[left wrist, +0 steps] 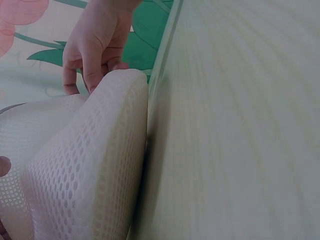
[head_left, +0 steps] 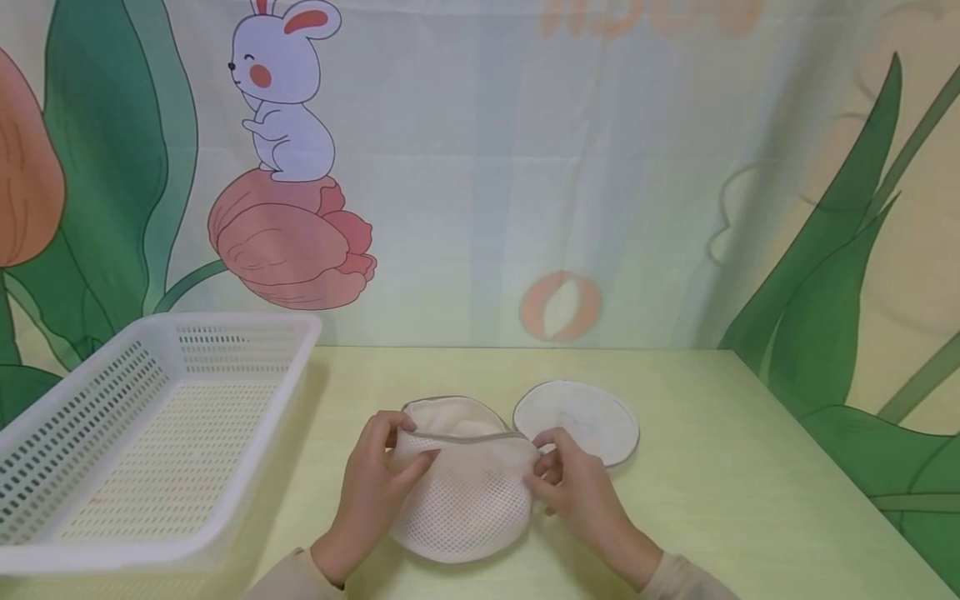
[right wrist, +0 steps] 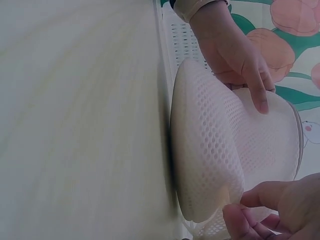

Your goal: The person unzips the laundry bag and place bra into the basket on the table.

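Observation:
A rounded, puffy white mesh laundry bag (head_left: 465, 508) sits on the table, with a greyish zipper band (head_left: 465, 437) across its upper side. Behind the band, a pale panel with a dark edge (head_left: 457, 412) stands up. My left hand (head_left: 375, 471) grips the bag's upper left edge, thumb on the front mesh and fingers behind. At the right end of the band, my right hand (head_left: 577, 483) pinches the bag's edge; the right wrist view shows its thumb and fingers (right wrist: 262, 195) at the mesh. A faint peach tint shows through the mesh; what lies inside cannot be told.
At the left stands a large white perforated plastic basket (head_left: 202, 533). A flat white oval piece with a dark rim (head_left: 592, 421) lies behind my right hand. A printed cloth backdrop (head_left: 435, 208) hangs along the back of the pale yellow table (head_left: 750, 500).

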Motion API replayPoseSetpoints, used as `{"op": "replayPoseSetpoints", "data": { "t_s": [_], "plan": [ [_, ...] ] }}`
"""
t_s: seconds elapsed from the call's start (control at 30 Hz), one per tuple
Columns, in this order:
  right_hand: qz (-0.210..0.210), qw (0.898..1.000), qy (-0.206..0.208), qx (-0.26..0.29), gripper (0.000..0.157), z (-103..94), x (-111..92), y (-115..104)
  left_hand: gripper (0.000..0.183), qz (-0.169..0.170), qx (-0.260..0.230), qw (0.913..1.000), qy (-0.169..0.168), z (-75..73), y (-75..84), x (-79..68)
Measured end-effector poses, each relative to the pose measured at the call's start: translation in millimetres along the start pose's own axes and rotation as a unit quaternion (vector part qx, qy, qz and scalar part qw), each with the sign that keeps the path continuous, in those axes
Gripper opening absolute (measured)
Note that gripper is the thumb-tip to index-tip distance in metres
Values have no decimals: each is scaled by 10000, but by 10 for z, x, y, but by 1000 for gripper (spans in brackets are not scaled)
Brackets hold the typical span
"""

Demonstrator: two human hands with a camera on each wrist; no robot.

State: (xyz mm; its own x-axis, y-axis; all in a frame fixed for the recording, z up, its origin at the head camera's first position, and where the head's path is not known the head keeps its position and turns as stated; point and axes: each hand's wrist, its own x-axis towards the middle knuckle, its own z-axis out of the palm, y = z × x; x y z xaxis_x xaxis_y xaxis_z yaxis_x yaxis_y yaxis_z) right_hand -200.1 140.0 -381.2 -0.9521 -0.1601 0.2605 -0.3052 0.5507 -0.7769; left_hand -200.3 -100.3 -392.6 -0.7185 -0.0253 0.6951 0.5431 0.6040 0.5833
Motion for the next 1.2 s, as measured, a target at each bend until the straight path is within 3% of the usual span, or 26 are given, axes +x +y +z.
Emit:
{"op": "replayPoseSetpoints", "data": {
  "t_s": [0.2, 0.57, 0.93, 1.2],
  "plan": [
    [-185, 9998, 19, 60, 28, 10, 16, 44, 41, -8, -17, 10000, -3, -1, 8, 2],
    [-682, 9969, 122, -360, 26, -19, 115, 257, 38, 54, -75, 10000, 4, -3, 32, 8],
    [-1558, 9857, 238, -590, 27, -28, 124, 325, 33, 58, -317, 9994, -153, -52, 25, 60],
    [-1635, 9834, 444, -647, 34, -22, 122, 343, 34, 84, -197, 9997, -151, -113, 52, 143]
  ]
}}
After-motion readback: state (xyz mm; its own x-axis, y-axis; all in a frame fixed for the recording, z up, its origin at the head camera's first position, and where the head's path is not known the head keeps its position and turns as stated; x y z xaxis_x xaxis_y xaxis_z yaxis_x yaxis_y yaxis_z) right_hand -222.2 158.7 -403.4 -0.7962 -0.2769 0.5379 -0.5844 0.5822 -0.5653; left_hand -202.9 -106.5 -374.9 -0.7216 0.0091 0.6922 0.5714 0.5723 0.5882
